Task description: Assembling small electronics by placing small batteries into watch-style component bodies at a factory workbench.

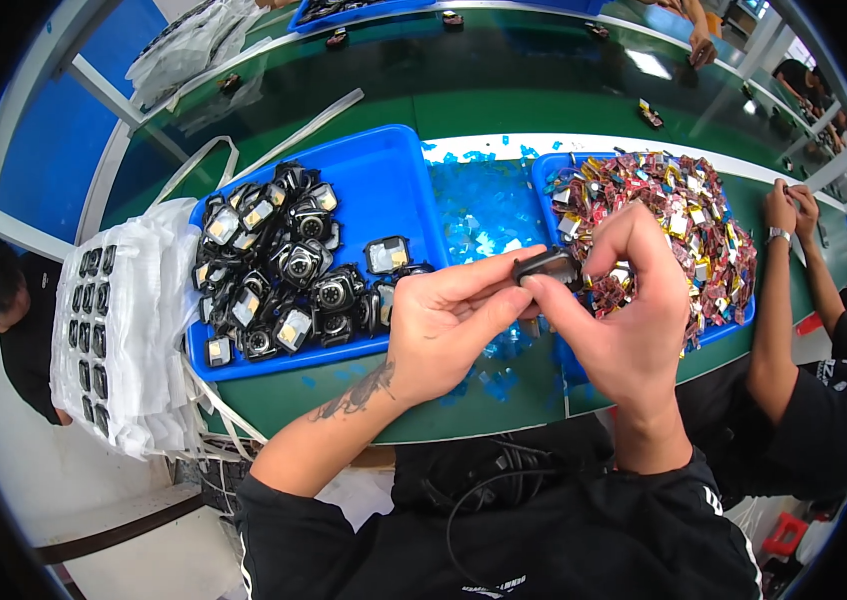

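Pinching a small black part, both hands hide its underside.

Tray of parts lies left of scrap-filled tray, both on bench.

Both hands meet over the near edge of the green bench, hemmed in on each side. To the left, the blue tray heaped with small black devices blocks a low sweep; its far right corner lies bare. To the right, a second tray brimming with coloured scraps stands close. Between them, blue film bits litter a passable strip. A neighbour's arm bars the far right.
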